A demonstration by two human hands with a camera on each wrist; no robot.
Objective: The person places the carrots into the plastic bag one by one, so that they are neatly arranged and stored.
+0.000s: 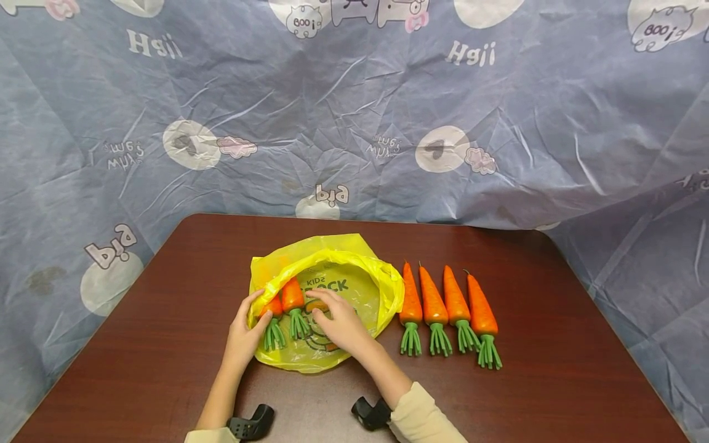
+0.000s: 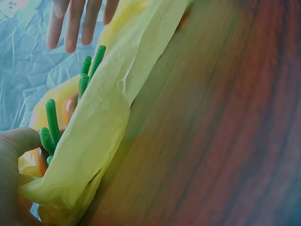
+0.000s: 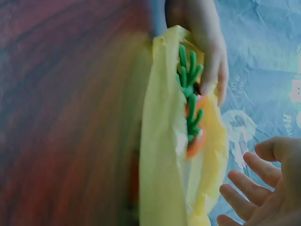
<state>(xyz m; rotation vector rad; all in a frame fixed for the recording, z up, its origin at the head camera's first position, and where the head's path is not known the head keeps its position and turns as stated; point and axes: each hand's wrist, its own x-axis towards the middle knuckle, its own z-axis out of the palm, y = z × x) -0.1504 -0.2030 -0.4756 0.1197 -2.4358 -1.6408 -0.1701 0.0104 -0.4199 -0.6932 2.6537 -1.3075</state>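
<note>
A yellow plastic bag (image 1: pixel 391 286) lies on the table with its mouth spread wide. Two orange toy carrots with green stems are inside its left part: one carrot (image 1: pixel 292 296) beside another carrot (image 1: pixel 273 307), tips hidden under the bag's upper layer. My left hand (image 1: pixel 242 335) grips the bag's left rim, thumb on the inner side close to the outer carrot. Over the bag's opening, my right hand (image 1: pixel 344 325) is held with fingers loosely spread and nothing in them. In the right wrist view its fingers (image 3: pixel 249 190) show relaxed, apart from the carrots' green stems (image 3: pixel 190 89).
Several more carrots (image 1: pixel 434 301) lie in a row right of the bag, stems toward me, the nearest close against its edge. They rest on a dark red-brown table (image 1: pixel 554 344). Behind the table hangs a blue-grey printed cloth (image 1: pixel 343 117).
</note>
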